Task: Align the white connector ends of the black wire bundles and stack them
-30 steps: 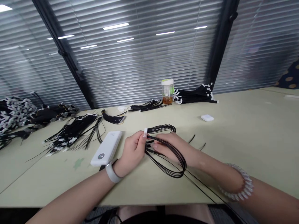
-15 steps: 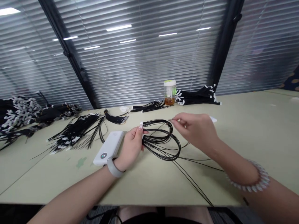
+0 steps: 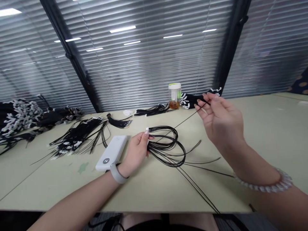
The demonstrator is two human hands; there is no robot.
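My left hand is closed on the white-tagged end of a looped bundle of thin black cords that lies on the pale table. Raised above the table to the right, my right hand pinches a single black cord between thumb and fingers; that cord runs taut down to the bundle. Loose cord tails trail off toward the table's front right edge.
A white power bank lies just left of my left hand. Piles of black tagged cords cover the left side, with more cord bundles at the back. A small jar with a green-white lid stands by the blinds.
My right hand left the loops, rose up and to the right, and drew one cord out taut. The left hand stayed on the bundle's tagged end.
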